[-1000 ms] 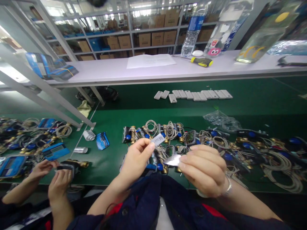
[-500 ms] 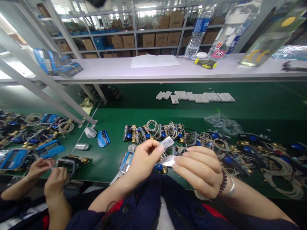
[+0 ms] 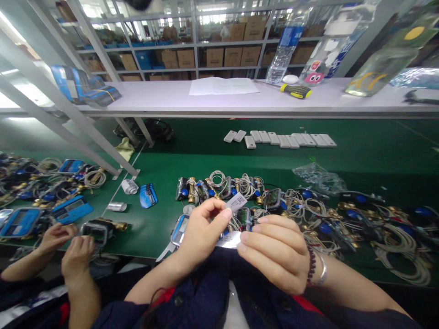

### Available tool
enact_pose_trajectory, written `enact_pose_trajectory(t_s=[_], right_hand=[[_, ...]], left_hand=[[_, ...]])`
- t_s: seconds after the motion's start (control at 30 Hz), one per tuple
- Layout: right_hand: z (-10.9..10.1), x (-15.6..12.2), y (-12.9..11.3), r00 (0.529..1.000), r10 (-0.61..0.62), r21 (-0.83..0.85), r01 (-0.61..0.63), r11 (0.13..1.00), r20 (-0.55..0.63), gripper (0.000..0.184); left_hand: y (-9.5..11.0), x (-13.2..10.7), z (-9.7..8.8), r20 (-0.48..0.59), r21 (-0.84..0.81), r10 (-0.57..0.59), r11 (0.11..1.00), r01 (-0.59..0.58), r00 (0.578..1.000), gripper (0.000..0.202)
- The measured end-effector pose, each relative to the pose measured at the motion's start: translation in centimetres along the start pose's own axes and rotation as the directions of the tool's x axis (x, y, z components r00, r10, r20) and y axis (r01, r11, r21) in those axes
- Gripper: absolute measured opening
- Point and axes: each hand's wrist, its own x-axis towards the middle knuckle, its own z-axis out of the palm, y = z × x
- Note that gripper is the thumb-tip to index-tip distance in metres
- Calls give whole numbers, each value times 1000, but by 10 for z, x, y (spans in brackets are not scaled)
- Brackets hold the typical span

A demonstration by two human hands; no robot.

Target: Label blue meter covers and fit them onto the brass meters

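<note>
Between thumb and fingers, my left hand (image 3: 206, 228) pinches a small silver label (image 3: 237, 201) with a printed square code. My right hand (image 3: 276, 249) is closed on a second silvery strip (image 3: 229, 240), which looks like a label strip and reaches toward my left palm. Both hands are raised above the bench edge. Just left of my left hand lies a meter with a blue face (image 3: 179, 230), partly covered by my wrist. Behind my hands stands a row of brass-bodied meters (image 3: 192, 189) with coiled grey cables (image 3: 246, 186).
A co-worker's hands (image 3: 77, 256) are beside a meter (image 3: 103, 232) at the left. White rectangular pieces (image 3: 250, 142) lie in a row below the shelf (image 3: 164, 98). On it are bottles (image 3: 380, 68) and a screwdriver (image 3: 295, 90). A plastic bag (image 3: 318, 176) lies behind more meters.
My right hand has shifted left and slightly down with its strip, closer to my left hand. The label in my left hand has tilted more upright. The co-worker's hands moved slightly.
</note>
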Motion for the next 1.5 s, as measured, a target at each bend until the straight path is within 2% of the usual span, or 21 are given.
enact_pose_trajectory(t_s=[0.5, 0.8, 0.9, 1.0, 1.1, 1.17, 1.2, 1.3, 1.37, 1.4, 1.47, 1.5], right_hand=[[9, 12, -6, 1000, 3, 31, -2, 1000, -15, 30], [11, 15, -4, 991, 13, 82, -24, 996, 137, 26], [14, 9, -7, 982, 64, 111, -85, 990, 180, 22], [15, 3, -10, 965, 153, 167, -190, 967, 212, 33], [15, -11, -12, 931, 316, 185, -348, 919, 182, 34], [15, -27, -14, 857, 493, 147, -512, 846, 148, 27], [16, -38, -16, 795, 591, 126, -606, 785, 139, 24], [18, -71, -23, 545, 825, 96, -839, 536, 151, 18], [19, -88, -28, 386, 907, 110, -922, 371, 168, 18], [19, -94, -29, 323, 930, 126, -944, 305, 172, 18], [15, -99, -29, 239, 958, 167, -963, 212, 161, 18], [11, -98, -28, 216, 965, 187, -964, 188, 146, 18]], left_hand=[[-8, 0, 1, 7, -67, -44, 997, 44, 999, 22], [-10, 5, 9, 12, -143, -88, 986, 89, 996, 23], [-13, 8, 8, 33, -152, -132, 979, 135, 991, 26], [-18, 12, 6, 8, -68, -156, 985, 156, 988, 30], [-26, 18, 4, -29, 50, -145, 988, 147, 989, 33], [-33, 22, 1, -45, 109, -139, 984, 143, 989, 35], [-37, 24, 0, -48, 130, -143, 980, 148, 989, 37], [-46, 28, -1, -40, 166, -179, 969, 183, 983, 41], [-50, 30, 0, -32, 182, -203, 962, 205, 979, 43], [-50, 31, 2, -23, 185, -211, 960, 211, 977, 44], [-48, 32, 7, 12, 176, -221, 961, 215, 975, 43], [-46, 32, 11, 38, 169, -223, 962, 213, 974, 42]])
